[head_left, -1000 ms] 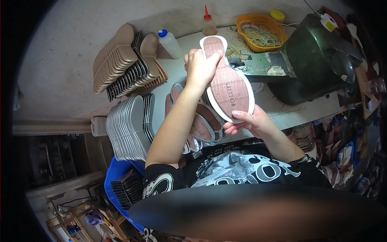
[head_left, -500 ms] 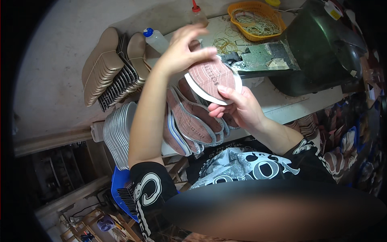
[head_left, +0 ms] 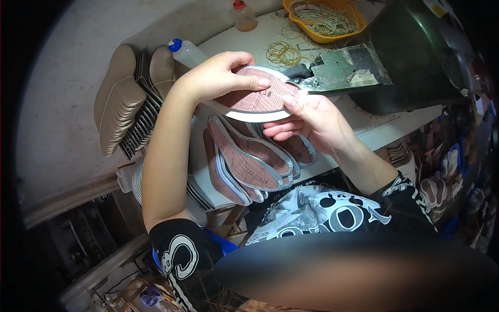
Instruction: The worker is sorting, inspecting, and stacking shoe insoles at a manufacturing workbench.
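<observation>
A reddish-brown shoe insole (head_left: pixel 247 101) with a white rim is held between both hands above the table. My left hand (head_left: pixel 221 78) grips its far left part, thumb across the top and fingers curled behind the edge. At the right end my right hand (head_left: pixel 317 117) pinches it, thumb on top and fingers underneath. The insole's far right edge meets the dark tip of a green machine (head_left: pixel 345 70); whether they touch I cannot tell. Below the hands, several similar insoles (head_left: pixel 249 161) lie overlapping on the table.
Tied stacks of tan insoles (head_left: pixel 122 91) stand at the left. Beyond lie a blue-capped bottle (head_left: pixel 188 53), a red-capped bottle (head_left: pixel 244 18), loose rubber bands (head_left: pixel 286 54) and a yellow basket (head_left: pixel 325 36) of bands. More shoe parts (head_left: pixel 436 190) are piled at the right.
My left hand has come down and closed on the insole, where it was blurred above it before. The insole has turned to lie more crosswise, its edge now at the machine's tip.
</observation>
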`<action>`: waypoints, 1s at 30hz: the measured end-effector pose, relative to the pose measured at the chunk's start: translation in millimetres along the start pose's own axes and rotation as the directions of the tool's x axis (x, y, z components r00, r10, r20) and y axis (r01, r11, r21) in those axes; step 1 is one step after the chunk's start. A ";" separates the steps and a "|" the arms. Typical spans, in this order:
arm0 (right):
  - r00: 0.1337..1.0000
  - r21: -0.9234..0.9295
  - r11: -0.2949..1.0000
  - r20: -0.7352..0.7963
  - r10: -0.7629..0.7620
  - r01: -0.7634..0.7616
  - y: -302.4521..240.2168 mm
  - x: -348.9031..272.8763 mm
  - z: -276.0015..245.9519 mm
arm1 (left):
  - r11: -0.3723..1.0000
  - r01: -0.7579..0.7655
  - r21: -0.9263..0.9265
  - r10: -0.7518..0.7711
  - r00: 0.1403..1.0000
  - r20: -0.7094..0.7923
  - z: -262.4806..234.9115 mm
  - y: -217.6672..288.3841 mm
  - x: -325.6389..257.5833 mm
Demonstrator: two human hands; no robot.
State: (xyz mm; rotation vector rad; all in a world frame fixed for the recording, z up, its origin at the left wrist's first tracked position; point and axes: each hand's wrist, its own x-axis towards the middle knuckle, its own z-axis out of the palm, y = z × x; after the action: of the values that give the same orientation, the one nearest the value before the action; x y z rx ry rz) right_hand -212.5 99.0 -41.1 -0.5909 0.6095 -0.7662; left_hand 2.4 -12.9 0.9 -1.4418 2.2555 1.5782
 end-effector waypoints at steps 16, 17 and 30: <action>1.000 -0.069 0.998 -0.029 0.004 -0.006 -5.0 -9.6 -2.0 | 0.909 0.250 -0.333 -0.332 0.918 -0.216 59.5 28.4 -40.3; 1.000 -0.149 0.989 0.003 0.023 -0.022 -1.6 -11.2 -5.3 | 0.880 0.260 -0.397 -0.364 0.907 -0.211 64.6 29.7 -39.7; 0.998 -0.337 0.940 0.058 -0.037 0.054 14.1 -15.2 -34.7 | 0.861 0.238 -0.450 -0.304 0.949 -0.080 76.9 36.4 -50.3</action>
State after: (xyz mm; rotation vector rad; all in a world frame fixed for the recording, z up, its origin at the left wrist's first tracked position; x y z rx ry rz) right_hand -238.8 109.9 -69.9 -0.9414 0.6881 -0.6915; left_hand -28.5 79.9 14.9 -1.9406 1.7118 2.0166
